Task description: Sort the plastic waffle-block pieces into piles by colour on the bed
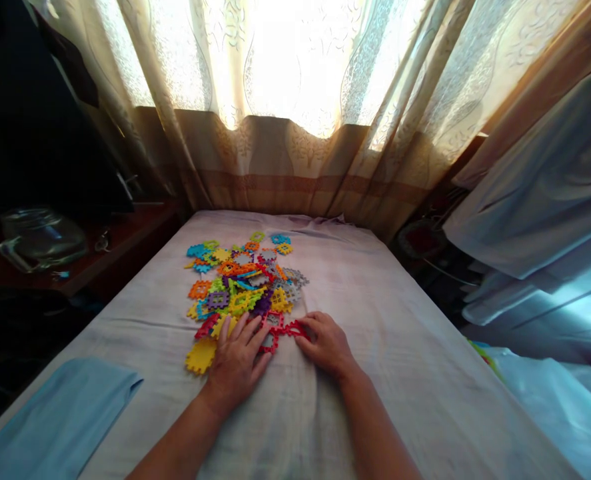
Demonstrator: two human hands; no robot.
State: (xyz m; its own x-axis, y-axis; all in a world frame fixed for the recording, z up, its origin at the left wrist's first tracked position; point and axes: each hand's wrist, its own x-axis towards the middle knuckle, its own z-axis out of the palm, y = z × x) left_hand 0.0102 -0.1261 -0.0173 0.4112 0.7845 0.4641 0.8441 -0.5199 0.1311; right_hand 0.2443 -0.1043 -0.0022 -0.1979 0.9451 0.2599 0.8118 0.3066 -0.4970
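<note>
A heap of colourful plastic interlocking toy pieces (242, 283) with notched edges lies on the sheet. My left hand (238, 363) rests flat at the heap's near edge, fingers stretched and slightly spread. Under and beside its fingers are a yellow piece (224, 327) and a red square frame piece (270, 343). Another red frame piece (274, 320) lies just beyond. With thumb and fingers, my right hand (328, 347) grips a red toy piece (294, 328), partly hidden by the fingers. It sits close to the other red pieces; I cannot tell whether they are joined. A solid yellow piece (201, 357) lies left of my left hand.
The pieces lie on a bed with a pale sheet (400, 373). Folded blue cloth (60, 413) occupies the near left corner. A glass jug (42, 237) stands on a dark cabinet at left, beside a large black screen (40, 127). Curtains (285, 153) hang behind; clothes (540, 180) hang right.
</note>
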